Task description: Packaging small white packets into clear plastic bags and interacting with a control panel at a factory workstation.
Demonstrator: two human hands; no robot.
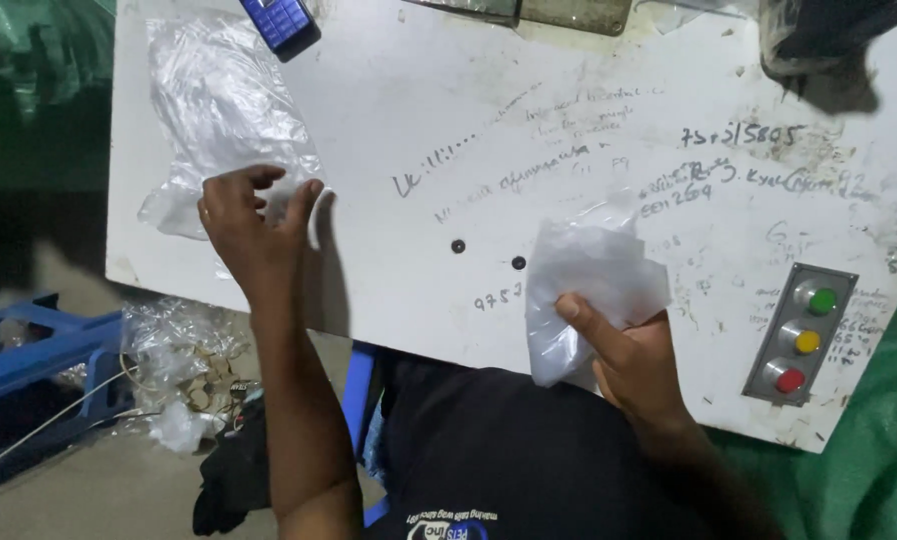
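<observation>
My right hand [634, 355] grips a clear, milky plastic bag [589, 280] near the front edge of a white table [469, 90], thumb pressed on its face. My left hand [254, 225] reaches to the table's left side, fingers spread and touching the lower edge of a stack of clear plastic bags [219, 110] that lies flat there. Nothing is pinched between those fingers that I can see.
A blue keypad phone [279, 20] lies at the table's far edge. A metal panel with green, yellow and red buttons [802, 335] sits at the right front. Crumpled plastic and cords [174, 370] lie on the floor beside a blue crate [29, 365]. Green sheeting [869, 450] hangs right.
</observation>
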